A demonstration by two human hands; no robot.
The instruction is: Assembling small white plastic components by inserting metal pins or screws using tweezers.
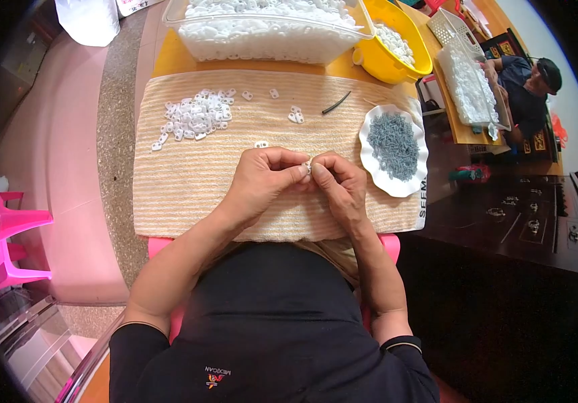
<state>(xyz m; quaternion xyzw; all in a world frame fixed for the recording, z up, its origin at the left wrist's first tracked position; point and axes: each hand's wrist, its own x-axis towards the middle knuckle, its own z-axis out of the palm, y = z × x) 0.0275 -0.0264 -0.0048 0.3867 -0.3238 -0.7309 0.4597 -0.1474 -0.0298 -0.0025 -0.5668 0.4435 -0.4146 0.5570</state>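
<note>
Pinching a small white plastic piece [307, 166] between their fingertips, the left hand [262, 180] and right hand [340, 185] meet, both closed on the piece, above the striped beige towel [188, 181] that covers the worktop [168, 62].

Landmark: the towel.
- On the towel, toward its far left area, lies a loose pile of white pieces [196, 115]; a few single pieces lie scattered beside the pile.
- On the towel's far middle area lies a short dark rod [336, 103].
- On the towel's right edge sits a white scalloped dish [394, 149] holding small grey metal parts.
- Beyond the towel's far edge stands a clear plastic tub [269, 30] filled with white pieces; to the right of the tub stands a yellow bowl [386, 43], also containing white pieces.
- Left of the towel runs a speckled stone strip and a pink floor [67, 134]; a pink plastic stool [0, 245] stands on the floor.
- Right of the towel stands a dark wooden table [524, 221]. Beyond it another person [527, 84] sits at a further worktop.
</note>
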